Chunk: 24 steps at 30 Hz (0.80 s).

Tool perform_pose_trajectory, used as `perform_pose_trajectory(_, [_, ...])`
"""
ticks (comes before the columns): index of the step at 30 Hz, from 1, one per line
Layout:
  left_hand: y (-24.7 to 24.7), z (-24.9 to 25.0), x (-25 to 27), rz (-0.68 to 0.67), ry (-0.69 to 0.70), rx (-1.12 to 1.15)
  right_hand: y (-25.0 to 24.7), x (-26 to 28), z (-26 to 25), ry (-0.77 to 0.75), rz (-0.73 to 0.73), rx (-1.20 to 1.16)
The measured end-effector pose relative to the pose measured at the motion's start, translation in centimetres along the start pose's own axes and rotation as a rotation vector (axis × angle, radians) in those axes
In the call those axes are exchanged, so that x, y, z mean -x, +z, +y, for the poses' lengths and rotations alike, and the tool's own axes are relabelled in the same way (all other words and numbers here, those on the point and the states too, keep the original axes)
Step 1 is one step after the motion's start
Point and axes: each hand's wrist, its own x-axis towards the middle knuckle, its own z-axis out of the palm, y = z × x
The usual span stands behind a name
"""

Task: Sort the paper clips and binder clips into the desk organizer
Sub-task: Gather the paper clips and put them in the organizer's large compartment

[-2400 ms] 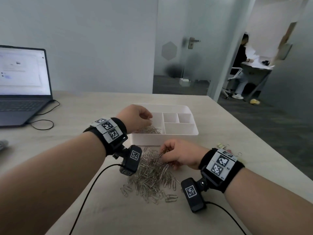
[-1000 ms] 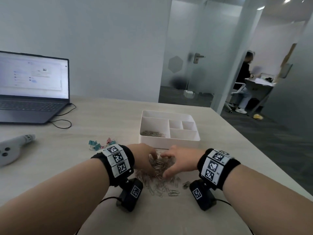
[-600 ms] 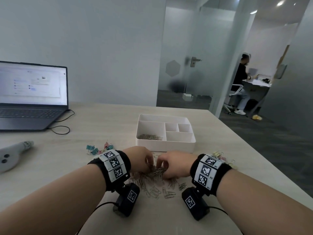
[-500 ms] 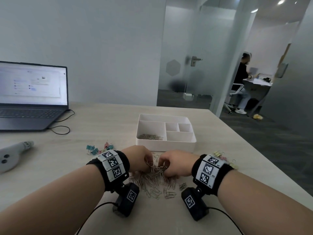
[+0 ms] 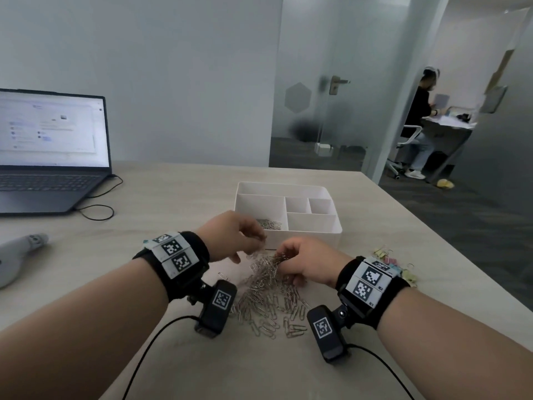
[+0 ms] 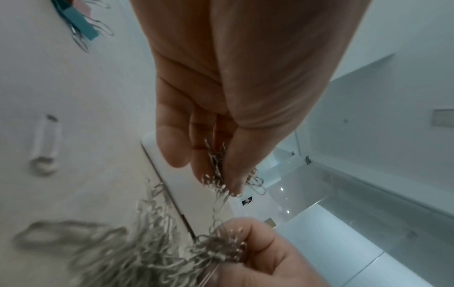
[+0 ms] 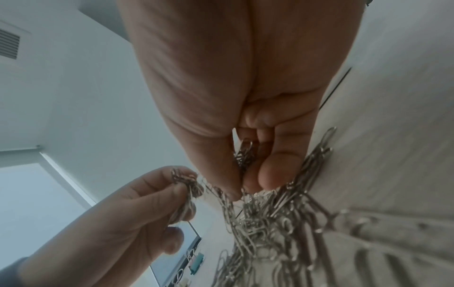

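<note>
A heap of silver paper clips point(image 5: 268, 293) lies on the table in front of the white desk organizer point(image 5: 305, 236). My left hand point(image 5: 258, 241) is raised just before the organizer's front left compartment, where more paper clips point(image 5: 269, 224) lie. It pinches a small bunch of clips point(image 6: 216, 170) between thumb and fingers, and a strand trails down to the heap. My right hand point(image 5: 281, 258) rests on the heap's top and pinches another bunch point(image 7: 243, 155). Pastel binder clips point(image 5: 389, 261) lie to the right of it.
An open laptop point(image 5: 49, 157) with its cable stands at the far left. Below it, at the left edge, lies a grey device point(image 5: 17, 255). More binder clips point(image 6: 81, 25) lie left of my left hand. The table's right edge point(image 5: 432, 241) runs close past the binder clips.
My left hand has risen from the heap toward the organizer with a bunch of clips. My right hand has stayed on the heap, still pinching clips.
</note>
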Motion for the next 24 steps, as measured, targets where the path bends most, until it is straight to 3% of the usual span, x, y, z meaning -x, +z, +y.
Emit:
perform_pose_trajectory(8, [-1.7, -0.5, -4.9, 0.323, 0.057, -0.089, 0.0, -0.2, 1.3, 0.037, -0.022, -0.048])
perform_pose_trajectory(16, [-0.1, -1.6, -5.7, 0.248, 0.001, -0.525, 0.3, -1.1, 0.5, 0.018, -0.030, -0.136])
perform_pose_trajectory(21, [-0.4, -1.8, -4.4, 0.169, 0.077, -0.380, -0.3, -2.2, -2.2, -0.051, 0.021, -0.233])
perform_pose_trajectory(24, [-0.7, -2.0, -3.3, 0.271, 0.110, -0.318, -0.8, -3.7, -4.0, -0.037, 0.097, -0.274])
